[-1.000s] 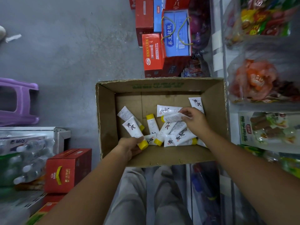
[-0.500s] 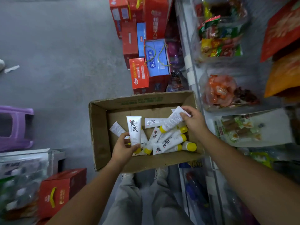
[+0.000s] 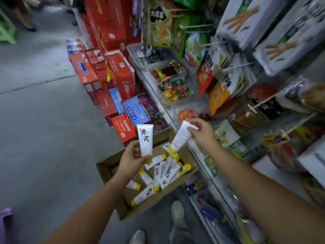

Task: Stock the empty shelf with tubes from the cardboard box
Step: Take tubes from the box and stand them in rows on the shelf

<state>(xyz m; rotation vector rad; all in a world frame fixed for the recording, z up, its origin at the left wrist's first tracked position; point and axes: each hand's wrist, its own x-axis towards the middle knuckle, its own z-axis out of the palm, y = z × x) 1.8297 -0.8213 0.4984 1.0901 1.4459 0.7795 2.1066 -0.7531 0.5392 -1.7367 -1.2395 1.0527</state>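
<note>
An open cardboard box (image 3: pixel 109 166) sits on the floor by my feet, with several white tubes (image 3: pixel 167 171) with yellow caps lying loose inside. My left hand (image 3: pixel 131 158) grips one white tube (image 3: pixel 145 140) upright above the box, its black lettering facing me and its cap end down in my fingers. My right hand (image 3: pixel 202 132) pinches the flat end of a second tube (image 3: pixel 180 138), which hangs tilted with its yellow cap pointing down towards the box. Both tubes are lifted clear of the box.
A shelf unit (image 3: pixel 168 118) full of snack packs runs along the right, with bags hanging on pegs above. Red and blue gift cartons (image 3: pixel 109 76) are stacked on the floor beyond the box. Bare grey concrete floor (image 3: pixel 44 120) lies to the left. My shoes (image 3: pixel 177 210) are beside the box.
Both hands have lifted their tubes up out of the box. The view has tilted up from the box towards the shelves.
</note>
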